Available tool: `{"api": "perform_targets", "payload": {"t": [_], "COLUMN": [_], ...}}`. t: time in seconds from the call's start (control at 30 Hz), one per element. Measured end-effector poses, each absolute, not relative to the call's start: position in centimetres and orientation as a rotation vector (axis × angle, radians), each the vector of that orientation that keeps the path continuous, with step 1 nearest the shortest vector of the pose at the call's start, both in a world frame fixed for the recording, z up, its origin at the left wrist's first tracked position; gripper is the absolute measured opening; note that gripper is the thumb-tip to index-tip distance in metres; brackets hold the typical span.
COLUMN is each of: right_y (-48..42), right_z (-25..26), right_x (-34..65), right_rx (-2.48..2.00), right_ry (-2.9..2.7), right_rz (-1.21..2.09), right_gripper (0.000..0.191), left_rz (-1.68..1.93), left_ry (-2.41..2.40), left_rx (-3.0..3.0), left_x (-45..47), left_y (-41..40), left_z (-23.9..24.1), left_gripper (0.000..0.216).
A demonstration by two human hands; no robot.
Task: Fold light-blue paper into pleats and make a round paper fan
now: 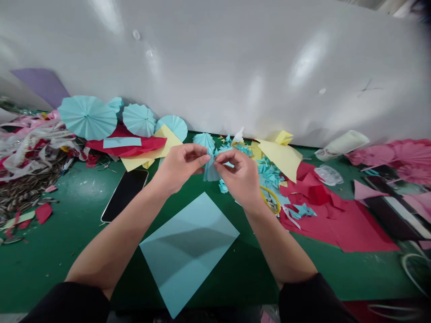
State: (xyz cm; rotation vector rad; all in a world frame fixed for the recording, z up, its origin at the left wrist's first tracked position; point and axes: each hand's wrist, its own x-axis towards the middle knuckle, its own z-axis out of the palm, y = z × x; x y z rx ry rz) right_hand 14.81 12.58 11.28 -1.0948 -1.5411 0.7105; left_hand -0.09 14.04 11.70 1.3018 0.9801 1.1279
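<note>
Both my hands are raised over the green table (67, 233), pinching one small pleated light-blue paper piece (211, 172) between them. My left hand (180, 165) grips its left side with thumb and fingers closed. My right hand (239, 176) pinches its right side, fingers curled. Below the hands a creased light-blue paper square (188, 249) lies flat on the table. Behind the hands sits a heap of blue paper scraps (266, 175).
A black phone (125, 194) lies left of my forearm. Finished blue paper umbrellas (88, 116) stand at the back left, with red and yellow sheets (134, 146). Red paper (336, 220), yellow paper (283, 154), pink fans (397, 157) and a yellow-handled tool (271, 199) lie right. A white wall rises behind.
</note>
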Motion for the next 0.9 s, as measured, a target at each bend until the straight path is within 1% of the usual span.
{"api": "perform_targets", "payload": {"t": [0.1,0.2,0.37,0.43,0.53,0.6,0.83,0.9], "right_y": [12.5,12.4,12.5,12.6,12.7,12.7,12.4,12.3], "right_z": [11.2,11.1,11.2,11.3,11.3,11.3,11.8,11.9], "right_x": [14.7,14.6,14.6,14.7,14.8,14.8,14.7,14.7], "right_rx": [-1.088,-1.09,-1.112,-1.132,-1.09,-1.079,-1.262,-1.288], "right_ry": [-1.548,-1.542,-1.534,-1.553,-1.569,-1.568,-1.699,-1.741], "right_rz": [0.696,0.689,0.718,0.838,1.159,1.254,0.978,0.929], "right_gripper": [0.006,0.005,0.007,0.011,0.02,0.021,0.014,0.013], "left_rz": [1.171,1.256,1.264,1.286,1.333,1.337,1.292,1.299], "left_ry": [1.041,1.109,1.038,0.972,0.891,0.865,0.922,0.941], "left_rx": [1.443,1.513,1.406,1.299,1.18,1.148,1.274,1.347], "left_x": [0.0,0.2,0.0,-0.2,-0.5,-0.7,-1.3,-1.5], "left_y": [14.0,14.1,14.3,14.4,14.7,14.9,14.8,14.7], "left_z": [11.5,11.2,11.3,11.5,11.6,11.7,12.3,12.4], "left_gripper": [0.025,0.022,0.02,0.022,0.022,0.021,0.03,0.029]}}
